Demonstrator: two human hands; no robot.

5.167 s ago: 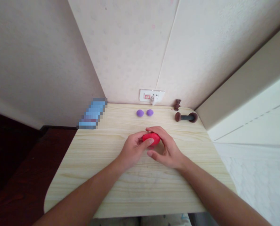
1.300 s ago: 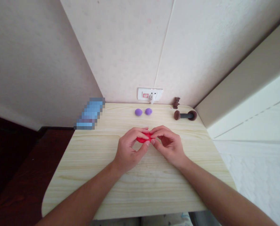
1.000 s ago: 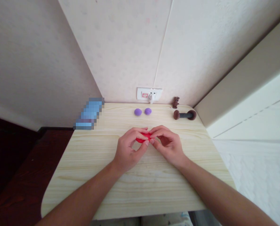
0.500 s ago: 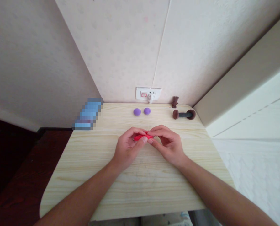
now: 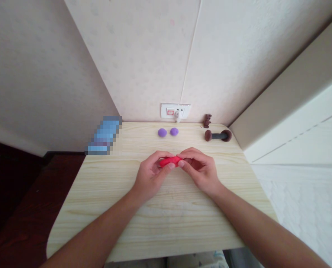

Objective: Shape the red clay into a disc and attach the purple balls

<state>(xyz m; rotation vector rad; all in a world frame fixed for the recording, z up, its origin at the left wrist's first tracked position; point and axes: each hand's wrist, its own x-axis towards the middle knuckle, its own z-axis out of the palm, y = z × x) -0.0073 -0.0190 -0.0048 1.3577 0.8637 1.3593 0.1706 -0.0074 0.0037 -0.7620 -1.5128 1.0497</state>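
Note:
A small elongated piece of red modelling clay (image 5: 169, 161) is pinched between both hands above the middle of the table. My left hand (image 5: 151, 173) grips its left part between thumb and fingers. At its right end, the thumb and fingertips of my right hand (image 5: 202, 169) press on it. Fingers partly cover the clay, so its full shape is hidden. Beyond the hands, two purple clay lumps (image 5: 162, 132) sit side by side on the tabletop.
The pale wooden table (image 5: 168, 223) meets the wall, where a socket (image 5: 176, 111) holds a plug. At back right are a brown bear figure (image 5: 207, 121) and a brown-ended, dark-barred dumbbell shape (image 5: 218, 136). A blurred blue object (image 5: 103, 136) lies at back left.
My right thumb and fingertips have shifted slightly right along the red clay, and more of its middle shows. My left hand is almost still.

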